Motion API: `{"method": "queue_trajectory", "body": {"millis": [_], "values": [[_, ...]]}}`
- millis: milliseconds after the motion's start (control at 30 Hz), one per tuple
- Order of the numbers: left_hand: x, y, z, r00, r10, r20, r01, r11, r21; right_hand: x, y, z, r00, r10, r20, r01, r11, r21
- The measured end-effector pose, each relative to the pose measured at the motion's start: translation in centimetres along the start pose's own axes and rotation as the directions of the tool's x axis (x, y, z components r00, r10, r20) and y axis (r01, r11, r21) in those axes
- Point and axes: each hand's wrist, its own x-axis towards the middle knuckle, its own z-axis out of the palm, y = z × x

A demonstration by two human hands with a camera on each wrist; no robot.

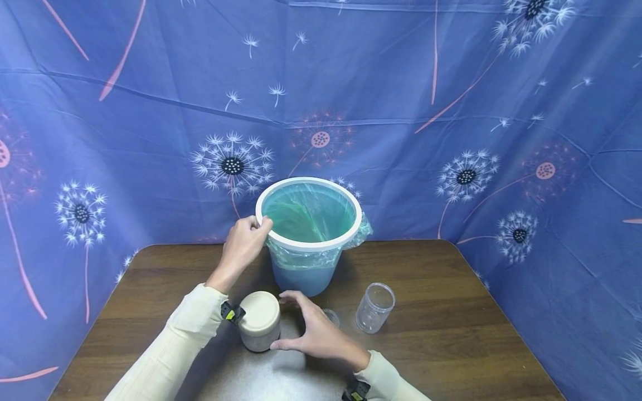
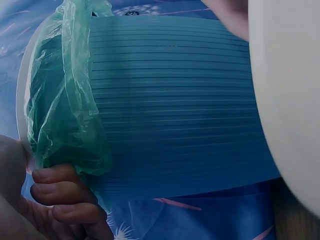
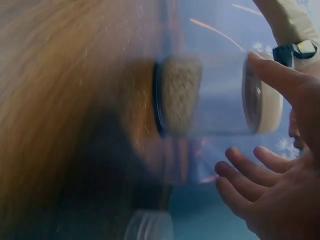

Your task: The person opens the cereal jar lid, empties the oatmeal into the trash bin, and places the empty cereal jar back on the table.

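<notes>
A blue trash can (image 1: 303, 275) stands upright, lined with a green plastic bag (image 2: 75, 95) folded out under its white rim (image 1: 321, 245). My left hand (image 1: 244, 248) pinches the rim's left side, its other fingers curled below by the bag. In front stands a clear jar (image 1: 258, 337) with a cream lid (image 1: 259, 309) and a layer of beige grainy contents (image 3: 181, 95). My right hand (image 1: 321, 333) is at the jar's right side, thumb and fingers spread apart. In the right wrist view, its fingers (image 3: 250, 175) are straight, with nothing between them and the thumb.
A clear, lidless plastic cup (image 1: 375, 309) stands on the wooden table (image 1: 441, 312) to the right. A small clear round thing (image 1: 331, 317) sits partly hidden behind my right hand. Blue dandelion-print cloth (image 1: 391, 184) hangs at the back and both sides.
</notes>
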Motion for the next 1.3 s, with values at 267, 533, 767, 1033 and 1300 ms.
{"method": "queue_trajectory", "body": {"millis": [267, 533, 767, 1033, 1300], "values": [[0.1, 0.0, -0.1, 1.0, 0.011, 0.004, -0.011, 1.0, 0.018, 1.6, 0.2, 2.2, 0.998, 0.026, 0.06, -0.026, 1.0, 0.006], [-0.1, 0.1, -0.2, 1.0, -0.004, 0.009, 0.004, 0.999, 0.046, 2.7, 0.8, 3.7, 0.998, 0.015, 0.057, -0.02, 0.996, 0.084], [0.0, 0.2, -0.4, 1.0, -0.002, 0.019, 0.001, 0.998, 0.061, 3.2, 1.0, 4.3, 0.999, 0.003, 0.054, -0.011, 0.989, 0.146], [0.1, 0.4, -0.3, 1.0, -0.006, 0.028, 0.004, 0.997, 0.074, 3.3, 1.7, 4.3, 0.998, -0.007, 0.063, -0.002, 0.988, 0.155], [0.1, 0.3, -0.2, 1.0, -0.011, 0.027, 0.009, 0.998, 0.068, 3.6, 1.9, 4.3, 0.997, 0.005, 0.076, -0.016, 0.989, 0.147]]}}
